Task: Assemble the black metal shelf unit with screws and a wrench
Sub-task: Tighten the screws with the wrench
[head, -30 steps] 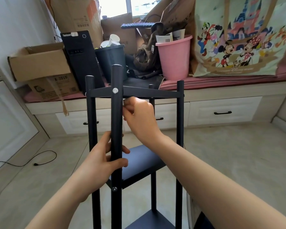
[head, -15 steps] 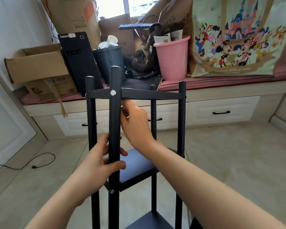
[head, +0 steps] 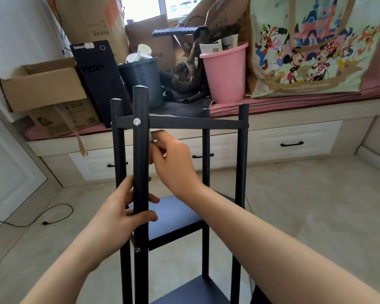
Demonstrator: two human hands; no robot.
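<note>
The left hand (head: 121, 213) grips the nearest post (head: 140, 172) of the upright black shelf unit (head: 180, 123), while the right hand (head: 173, 163), just beside that post below its top screw (head: 137, 122), pinches a small pale tool (head: 151, 137).

The black metal shelf unit (head: 178, 123) stands upright on the floor, four round posts rising past its top frame. The nearest post (head: 140, 163) carries a silver screw (head: 137, 122) at the top crossbar and a second, darker screw (head: 137, 250) lower down, level with the middle shelf (head: 173, 218). That shelf sits flat between the posts, and another panel (head: 195, 290) shows below it. A thin silvery tool (head: 151, 137), likely the wrench, pokes up just beside the post, under the crossbar.
</note>
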